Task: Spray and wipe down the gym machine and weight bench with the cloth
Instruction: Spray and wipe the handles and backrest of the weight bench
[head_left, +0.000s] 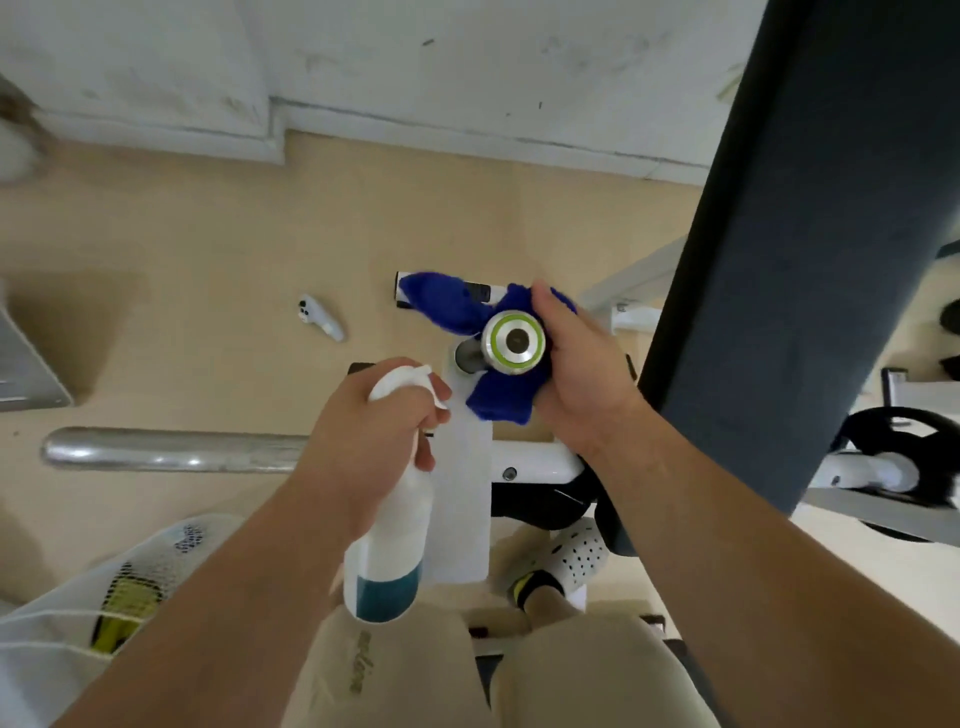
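Two knees (415, 675) in beige shorts fill the bottom edge, and one white perforated shoe (576, 553) stands beyond them on the floor (208, 234). One spray bottle (387, 545), white with teal liquid in its base, is in the left hand (374, 431), whose fingers are clenched round its neck and trigger. The bottle's long axis runs alongside the machine's one white post (465, 493), with the base toward the knees and the nozzle pointing away toward the knob. One silver knob (514, 341) with a green ring tops that post and faces the camera. One blue cloth (449, 304) is bunched round the knob. The right hand (576, 374) grasps it there, thumb over the far side, and loose ends stick out to the far left and toward the knees. One chrome bar (171, 449) juts left from the post. One dark pad (810, 234) slants down the right side, just beside the right forearm. One black weight plate (904, 441) shows near the right edge. One small white controller (322, 317) lies on the floor, well apart to the left of the cloth. One mesh bag (130, 587) fills the bottom left corner.
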